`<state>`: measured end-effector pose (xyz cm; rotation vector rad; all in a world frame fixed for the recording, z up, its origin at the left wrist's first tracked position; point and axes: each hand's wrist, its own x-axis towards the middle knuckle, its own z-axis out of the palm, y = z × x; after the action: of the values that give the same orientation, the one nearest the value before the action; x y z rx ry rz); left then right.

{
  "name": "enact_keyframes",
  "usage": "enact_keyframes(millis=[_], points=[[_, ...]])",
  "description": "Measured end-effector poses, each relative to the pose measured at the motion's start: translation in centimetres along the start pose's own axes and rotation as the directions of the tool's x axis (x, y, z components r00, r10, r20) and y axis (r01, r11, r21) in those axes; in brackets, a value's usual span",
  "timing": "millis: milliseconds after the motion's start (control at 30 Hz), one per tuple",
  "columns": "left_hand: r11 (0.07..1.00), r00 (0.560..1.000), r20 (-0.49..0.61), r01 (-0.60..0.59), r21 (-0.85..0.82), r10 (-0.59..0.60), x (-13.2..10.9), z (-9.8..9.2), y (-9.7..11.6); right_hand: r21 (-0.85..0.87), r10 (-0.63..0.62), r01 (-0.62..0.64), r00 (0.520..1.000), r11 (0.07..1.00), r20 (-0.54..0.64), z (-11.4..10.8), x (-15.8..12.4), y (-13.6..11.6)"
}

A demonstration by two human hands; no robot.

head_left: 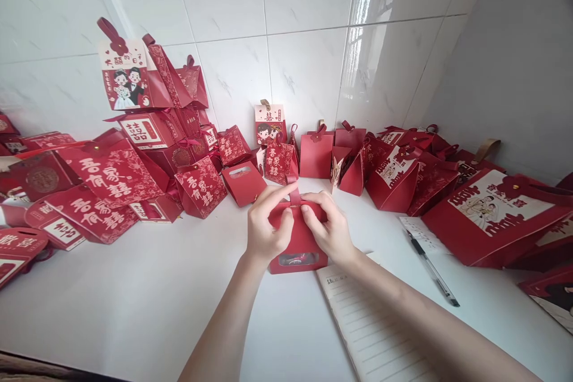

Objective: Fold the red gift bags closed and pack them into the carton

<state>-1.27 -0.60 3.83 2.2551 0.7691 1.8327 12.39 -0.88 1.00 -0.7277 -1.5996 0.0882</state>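
A red gift box (299, 242) with a small clear window near its bottom stands on the white table in front of me. Its red strap handle (294, 191) rises from the top between my hands. My left hand (268, 224) grips the upper left of the box, thumb on the front near the strap and fingers behind the top edge. On the upper right, my right hand (329, 224) grips in the same way, its thumb close to the strap's base. Both hands are closed on the box, and the fingertips behind it are hidden.
Red gift boxes (201, 187) are stacked at the left, and others (316, 155) line the tiled wall. Larger red boxes (496, 215) crowd the right. A lined notebook (371, 322) lies under my right forearm, with a pen (432, 268) and a paper slip (425, 234) beyond it.
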Motion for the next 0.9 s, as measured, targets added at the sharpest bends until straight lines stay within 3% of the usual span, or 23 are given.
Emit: enact_keyframes(millis=[333,567,900], points=[[0.999,0.999,0.043,-0.007,0.041,0.005,0.15,-0.06,-0.12,-0.175,-0.082,0.077,0.996,0.982,-0.022,-0.32,0.32,-0.25],[1.000,0.999,0.047,0.002,0.010,-0.003,0.21,-0.09,-0.06,-0.259,-0.229,0.227,0.973,0.939,0.023,-0.89,0.95,-0.25],[1.000,0.999,0.032,-0.001,-0.006,0.001,0.16,0.02,0.06,-0.275,-0.233,0.246,0.969,0.929,0.080,-0.87,0.92,-0.15]])
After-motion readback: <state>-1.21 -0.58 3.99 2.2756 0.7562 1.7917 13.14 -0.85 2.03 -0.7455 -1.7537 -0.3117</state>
